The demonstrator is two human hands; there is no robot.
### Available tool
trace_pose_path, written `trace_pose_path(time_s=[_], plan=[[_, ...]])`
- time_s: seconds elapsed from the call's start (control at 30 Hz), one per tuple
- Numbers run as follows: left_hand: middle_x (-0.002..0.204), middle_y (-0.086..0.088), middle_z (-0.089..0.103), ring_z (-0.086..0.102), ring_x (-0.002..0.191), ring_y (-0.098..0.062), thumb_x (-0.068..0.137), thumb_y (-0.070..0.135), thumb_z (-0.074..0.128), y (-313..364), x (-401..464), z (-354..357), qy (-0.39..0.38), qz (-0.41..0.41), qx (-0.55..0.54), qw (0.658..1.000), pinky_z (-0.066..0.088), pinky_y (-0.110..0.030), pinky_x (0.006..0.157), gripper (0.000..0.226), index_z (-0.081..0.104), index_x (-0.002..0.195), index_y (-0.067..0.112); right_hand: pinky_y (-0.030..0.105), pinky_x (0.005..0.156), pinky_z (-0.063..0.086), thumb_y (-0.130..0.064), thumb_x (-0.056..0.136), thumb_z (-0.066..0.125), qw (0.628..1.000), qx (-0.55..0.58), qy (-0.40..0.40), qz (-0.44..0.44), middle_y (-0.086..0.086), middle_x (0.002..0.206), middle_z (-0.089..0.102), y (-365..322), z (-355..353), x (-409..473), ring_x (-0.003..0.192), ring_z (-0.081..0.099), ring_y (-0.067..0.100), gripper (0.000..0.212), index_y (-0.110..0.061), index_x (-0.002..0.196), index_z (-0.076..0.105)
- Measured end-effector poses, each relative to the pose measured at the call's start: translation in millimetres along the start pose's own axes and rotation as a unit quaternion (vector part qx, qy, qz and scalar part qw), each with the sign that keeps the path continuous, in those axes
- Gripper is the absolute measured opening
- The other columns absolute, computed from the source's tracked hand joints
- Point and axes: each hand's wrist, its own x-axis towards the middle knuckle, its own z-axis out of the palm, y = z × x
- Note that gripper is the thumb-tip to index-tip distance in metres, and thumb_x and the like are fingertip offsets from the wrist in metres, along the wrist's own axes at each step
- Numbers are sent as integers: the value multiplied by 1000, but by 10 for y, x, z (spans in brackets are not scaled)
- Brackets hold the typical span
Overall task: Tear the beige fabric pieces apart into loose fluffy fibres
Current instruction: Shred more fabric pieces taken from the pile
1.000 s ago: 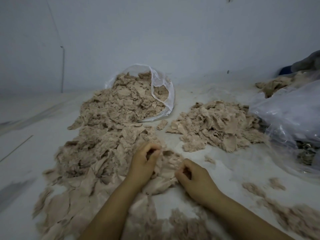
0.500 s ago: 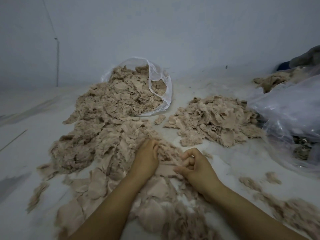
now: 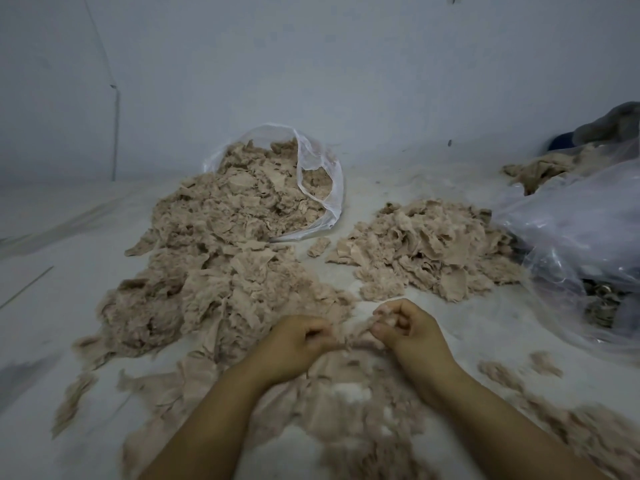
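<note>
Presently: 1 beige fabric piece (image 3: 353,336) mid-tear, stretched between 2 hands low in the middle of the view.
Left hand (image 3: 298,344) and right hand (image 3: 408,327): each grip curled tight, pinching 1 end of the piece. Next move, as judged: pull apart until it frays, drop onto the fluffy fibres (image 3: 349,400) beneath. Beyond: unprocessed heap (image 3: 207,289), clear bag (image 3: 320,188), second pile (image 3: 429,251), all on a pale surface.

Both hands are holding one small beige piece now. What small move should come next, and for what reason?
Probably pull the two hands apart sideways. The left hand and the right hand each pinch an end of the same fabric piece, close together just above the table, and the piece between them looks stretched but not yet separated into fibres.
</note>
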Motion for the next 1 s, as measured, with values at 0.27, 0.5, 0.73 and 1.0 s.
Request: trace_pose_path(time_s=[0.27, 0.5, 0.73, 1.0], plan=[[53, 8, 38, 37, 50, -6, 89, 32, 62, -103, -71, -122, 16, -25, -9, 1000, 32, -25, 55, 41, 45, 57, 12, 16, 49, 47, 9, 86, 59, 993, 78, 80, 24, 4, 68, 63, -69, -185, 37, 51, 60, 5, 17, -7, 90, 59], [92, 12, 68, 64, 89, 1, 69, 22, 82, 189, 24, 118, 51, -33, -169, 984, 50, -16, 82, 57, 58, 120, 25, 29, 58, 54, 0, 85, 65, 990, 86, -75, 83, 15, 74, 65, -65, 47, -68, 63, 62, 22, 19, -8, 103, 62], [72, 1, 56, 51, 70, -8, 93, 3, 51, 282, 25, 108, 65, -33, -205, 976, 42, -21, 68, 24, 61, 75, 14, 21, 43, 41, -5, 88, 63, 995, 78, -41, 49, 2, 56, 56, -72, 25, -42, 44, 49, 12, 10, -10, 79, 64], [67, -2, 49, 44, 62, -10, 97, 6, 44, 209, 44, 34, 151, -87, -211, 962, 37, -21, 59, 23, 53, 77, 3, 21, 46, 37, -8, 91, 58, 997, 74, 17, -3, -2, 53, 51, -102, -219, 41, 50, 43, 12, 23, -13, 68, 59]])
